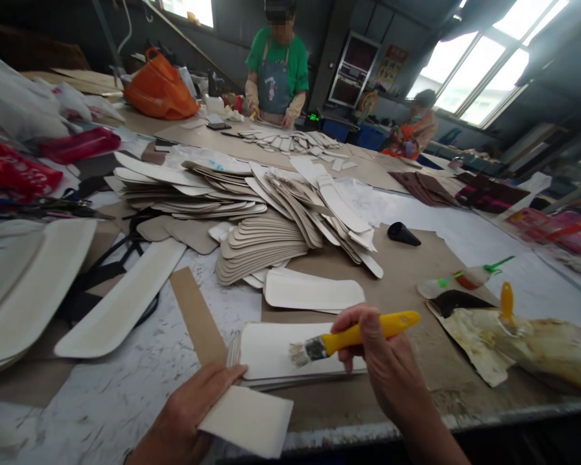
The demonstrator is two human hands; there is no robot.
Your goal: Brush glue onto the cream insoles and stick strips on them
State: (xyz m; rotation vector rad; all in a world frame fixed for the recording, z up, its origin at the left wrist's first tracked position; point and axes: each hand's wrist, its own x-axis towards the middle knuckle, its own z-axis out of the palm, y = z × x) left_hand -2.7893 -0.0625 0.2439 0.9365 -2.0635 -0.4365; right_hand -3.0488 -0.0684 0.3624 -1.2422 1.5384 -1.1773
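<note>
In my right hand (387,361) is a paintbrush (348,337) with a yellow handle. Its pale-coated bristles are over a stack of white rounded-corner panels (281,352). My left hand (188,407) is closed on a small cream rectangular card (252,420), which juts out over the table's front edge. A finger of that hand reaches the left end of the stack. Just behind lies another short pile of white panels (312,290). To the right, a second yellow handle (507,300) stands up from a glue-stained, crumpled sheet (484,339).
Fanned heaps of grey-white curved panels (266,245) fill the middle of the table. Long white panels (121,303) lie left, beside a brown strip (198,316). A black cone (403,234) rests at right. Beyond, a person in green (275,71) works near an orange bag (159,90).
</note>
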